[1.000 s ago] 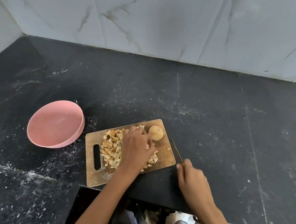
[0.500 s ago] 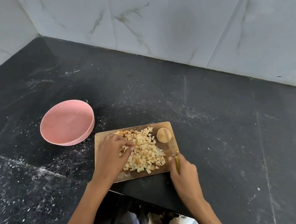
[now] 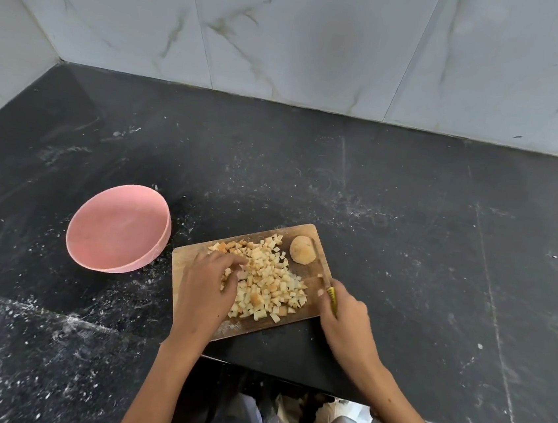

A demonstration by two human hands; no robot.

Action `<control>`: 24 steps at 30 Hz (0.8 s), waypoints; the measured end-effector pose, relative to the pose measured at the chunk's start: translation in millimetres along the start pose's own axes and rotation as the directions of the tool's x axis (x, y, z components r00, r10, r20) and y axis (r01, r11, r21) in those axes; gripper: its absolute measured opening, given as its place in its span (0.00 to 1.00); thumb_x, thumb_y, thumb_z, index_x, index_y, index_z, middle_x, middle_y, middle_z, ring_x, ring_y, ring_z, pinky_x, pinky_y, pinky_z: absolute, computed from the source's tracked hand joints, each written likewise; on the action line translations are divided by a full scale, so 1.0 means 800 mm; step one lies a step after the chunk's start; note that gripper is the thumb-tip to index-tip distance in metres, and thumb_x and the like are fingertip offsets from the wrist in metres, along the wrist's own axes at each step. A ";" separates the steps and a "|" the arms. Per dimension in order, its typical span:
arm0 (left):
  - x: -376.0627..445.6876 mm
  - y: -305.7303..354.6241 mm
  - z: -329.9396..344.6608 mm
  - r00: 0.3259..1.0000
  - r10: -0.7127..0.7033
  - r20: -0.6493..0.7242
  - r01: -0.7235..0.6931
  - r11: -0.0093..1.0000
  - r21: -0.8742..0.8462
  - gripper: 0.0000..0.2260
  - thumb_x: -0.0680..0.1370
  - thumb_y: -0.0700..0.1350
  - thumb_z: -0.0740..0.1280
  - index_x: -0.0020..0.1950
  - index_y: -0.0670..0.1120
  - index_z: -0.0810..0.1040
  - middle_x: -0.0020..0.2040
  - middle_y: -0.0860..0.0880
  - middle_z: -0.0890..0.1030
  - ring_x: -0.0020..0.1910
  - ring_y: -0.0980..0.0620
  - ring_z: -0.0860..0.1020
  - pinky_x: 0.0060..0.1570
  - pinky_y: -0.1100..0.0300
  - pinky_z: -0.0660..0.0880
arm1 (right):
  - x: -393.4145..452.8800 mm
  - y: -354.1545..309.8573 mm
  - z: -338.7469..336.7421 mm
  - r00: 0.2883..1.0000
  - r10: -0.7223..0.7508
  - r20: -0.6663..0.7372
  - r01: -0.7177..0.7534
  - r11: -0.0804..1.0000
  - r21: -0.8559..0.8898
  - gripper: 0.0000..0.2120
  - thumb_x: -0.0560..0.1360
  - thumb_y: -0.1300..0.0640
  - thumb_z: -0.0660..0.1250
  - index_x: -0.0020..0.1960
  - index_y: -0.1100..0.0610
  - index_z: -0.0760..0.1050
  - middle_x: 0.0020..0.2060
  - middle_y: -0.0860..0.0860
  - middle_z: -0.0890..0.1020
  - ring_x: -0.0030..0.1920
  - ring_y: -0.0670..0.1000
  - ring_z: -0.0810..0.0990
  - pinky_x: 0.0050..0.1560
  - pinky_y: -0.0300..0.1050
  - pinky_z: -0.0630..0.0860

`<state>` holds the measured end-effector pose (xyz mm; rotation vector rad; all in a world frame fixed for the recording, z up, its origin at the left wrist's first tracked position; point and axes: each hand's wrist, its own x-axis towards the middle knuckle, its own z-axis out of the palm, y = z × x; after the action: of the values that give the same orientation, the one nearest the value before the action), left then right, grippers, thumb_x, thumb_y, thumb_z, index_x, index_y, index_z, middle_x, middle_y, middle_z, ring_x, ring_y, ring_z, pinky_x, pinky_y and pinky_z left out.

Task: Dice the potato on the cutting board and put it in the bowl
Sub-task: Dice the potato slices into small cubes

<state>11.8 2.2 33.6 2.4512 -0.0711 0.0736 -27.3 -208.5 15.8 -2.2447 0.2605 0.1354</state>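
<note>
Where the left hand [image 3: 206,284] lies palm-down over the near-left part of the rectangular wooden cutting board [image 3: 312,270], it hides that end of the board and the left edge of the pile of small pale diced potato cubes [image 3: 270,279]. Its fingers [image 3: 231,261] are loosely spread and curled into the pile, touching the cubes; whether any cubes are pinched under them cannot be told. The right hand [image 3: 345,316] sits at the board's right edge with its fingers wrapped around the yellow-handled knife [image 3: 324,278], covering most of the handle; the thin blade runs away along the board's right side and is hard to make out. A rounded uncut potato end piece [image 3: 303,249] lies at the far right corner, just beside the blade and apart from both hands. The round pink plastic bowl [image 3: 119,229] stands on the dusty black stone bench [image 3: 407,224] just left of the board, holding no potato. Both forearms are cut off at the bottom edge.
</note>
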 end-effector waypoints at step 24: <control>0.079 0.057 0.058 0.936 0.303 0.181 -0.335 0.923 0.189 0.15 0.75 0.50 0.71 0.62 0.54 0.80 0.62 0.55 0.79 0.59 0.53 0.70 0.55 0.60 0.60 | 0.034 -0.007 -0.039 0.989 0.134 0.056 -0.137 0.989 0.058 0.15 0.82 0.50 0.52 0.48 0.59 0.71 0.32 0.53 0.76 0.26 0.48 0.72 0.29 0.48 0.73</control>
<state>73.5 -64.4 31.6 2.6376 -0.5585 0.0436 0.5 -232.5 34.8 -2.1585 0.3838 0.2549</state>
